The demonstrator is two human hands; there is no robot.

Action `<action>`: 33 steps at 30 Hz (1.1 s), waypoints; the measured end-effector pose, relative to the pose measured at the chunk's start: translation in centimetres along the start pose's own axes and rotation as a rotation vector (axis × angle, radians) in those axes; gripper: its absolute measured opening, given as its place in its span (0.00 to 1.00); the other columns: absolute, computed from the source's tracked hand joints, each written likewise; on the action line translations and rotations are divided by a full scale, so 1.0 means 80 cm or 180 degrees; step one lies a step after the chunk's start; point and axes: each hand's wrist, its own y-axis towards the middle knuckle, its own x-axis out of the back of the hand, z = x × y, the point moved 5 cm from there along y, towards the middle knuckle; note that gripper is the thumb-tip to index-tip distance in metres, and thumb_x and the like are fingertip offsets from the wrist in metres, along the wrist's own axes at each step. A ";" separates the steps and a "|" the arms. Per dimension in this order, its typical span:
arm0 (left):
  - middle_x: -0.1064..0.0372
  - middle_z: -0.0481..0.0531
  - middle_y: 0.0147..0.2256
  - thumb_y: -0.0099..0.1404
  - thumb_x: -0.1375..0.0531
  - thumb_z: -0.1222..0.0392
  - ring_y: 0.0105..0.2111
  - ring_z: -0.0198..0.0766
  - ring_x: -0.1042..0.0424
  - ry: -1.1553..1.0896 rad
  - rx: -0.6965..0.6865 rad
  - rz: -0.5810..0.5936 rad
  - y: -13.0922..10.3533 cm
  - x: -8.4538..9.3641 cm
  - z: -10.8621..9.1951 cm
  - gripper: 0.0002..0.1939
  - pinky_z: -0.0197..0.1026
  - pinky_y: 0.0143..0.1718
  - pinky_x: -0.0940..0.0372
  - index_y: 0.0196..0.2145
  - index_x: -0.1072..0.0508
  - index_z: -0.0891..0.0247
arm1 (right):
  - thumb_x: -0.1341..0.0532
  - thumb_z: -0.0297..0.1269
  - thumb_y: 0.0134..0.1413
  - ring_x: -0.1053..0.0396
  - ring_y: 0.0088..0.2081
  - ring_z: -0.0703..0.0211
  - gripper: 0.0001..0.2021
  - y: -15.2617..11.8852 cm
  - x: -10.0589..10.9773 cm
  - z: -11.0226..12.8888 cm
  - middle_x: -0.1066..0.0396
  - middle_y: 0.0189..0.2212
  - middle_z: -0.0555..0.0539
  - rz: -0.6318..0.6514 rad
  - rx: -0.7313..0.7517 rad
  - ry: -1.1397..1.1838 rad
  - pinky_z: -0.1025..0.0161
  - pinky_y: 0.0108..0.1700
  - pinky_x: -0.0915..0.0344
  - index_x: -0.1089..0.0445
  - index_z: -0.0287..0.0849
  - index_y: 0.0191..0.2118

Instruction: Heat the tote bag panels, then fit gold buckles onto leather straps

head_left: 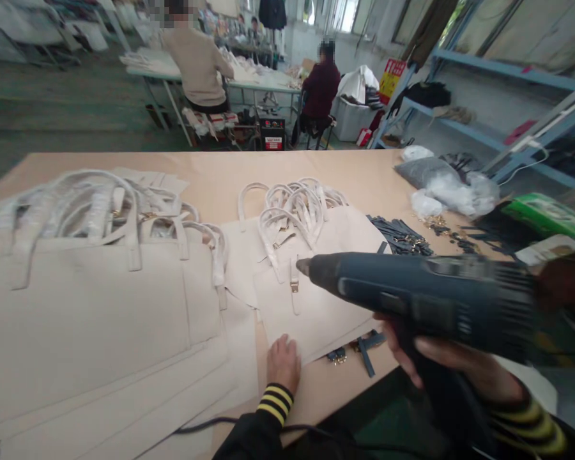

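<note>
A dark blue heat gun (412, 287) with a tapered nozzle is held up in my right hand (450, 358), its fingers wrapped round the handle. The nozzle tip points left, over a light beige bag panel (326, 313) that has a short strap with a gold buckle (294, 286). My left hand (283, 364) lies on the near edge of this panel, fingers stretched out and pressing lightly. Behind the panel are several looped handles (292, 204) in clear wrapping. To the left lies a stack of beige bag pieces (91, 313) with handles.
Dark blue straps with gold fittings (400, 236) lie at the right, beside plastic bags (445, 185) and a green package (553, 214). A black cord (215, 421) runs along the near side. Two people sit at a far table (253, 83); blue shelving (489, 131) stands right.
</note>
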 end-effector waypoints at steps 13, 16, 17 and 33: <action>0.35 0.66 0.45 0.57 0.50 0.64 0.48 0.48 0.36 -0.0436 0.0548 -0.0448 -0.041 -0.004 0.026 0.15 0.53 0.50 0.40 0.41 0.32 0.68 | 0.39 0.37 0.44 0.35 0.21 0.63 0.11 0.190 -0.106 -0.041 0.33 0.24 0.47 0.1097 -0.0157 -0.0413 0.68 0.18 0.35 0.35 0.35 0.33; 0.31 0.63 0.39 0.57 0.51 0.63 0.42 0.45 0.31 -0.0667 0.0899 -0.0451 -0.036 0.001 0.036 0.14 0.49 0.45 0.35 0.39 0.32 0.67 | 0.39 0.36 0.45 0.35 0.21 0.63 0.09 0.192 -0.111 -0.036 0.32 0.24 0.46 0.1062 -0.0229 -0.0615 0.68 0.18 0.34 0.35 0.35 0.32; 0.30 0.62 0.37 0.58 0.51 0.63 0.39 0.43 0.29 -0.0747 0.1012 -0.0434 -0.034 0.003 0.039 0.13 0.48 0.42 0.34 0.38 0.32 0.67 | 0.39 0.36 0.45 0.35 0.21 0.63 0.09 0.189 -0.107 -0.032 0.32 0.24 0.46 0.1027 -0.0216 -0.0680 0.68 0.18 0.34 0.35 0.35 0.31; 0.28 0.58 0.31 0.52 0.49 0.56 0.36 0.46 0.27 -0.1512 0.1713 -0.0335 -0.004 0.010 0.045 0.12 0.47 0.39 0.33 0.30 0.33 0.65 | 0.38 0.33 0.46 0.35 0.20 0.63 0.07 0.167 0.061 0.041 0.33 0.23 0.45 -0.0386 0.0224 -0.0835 0.66 0.17 0.34 0.36 0.35 0.27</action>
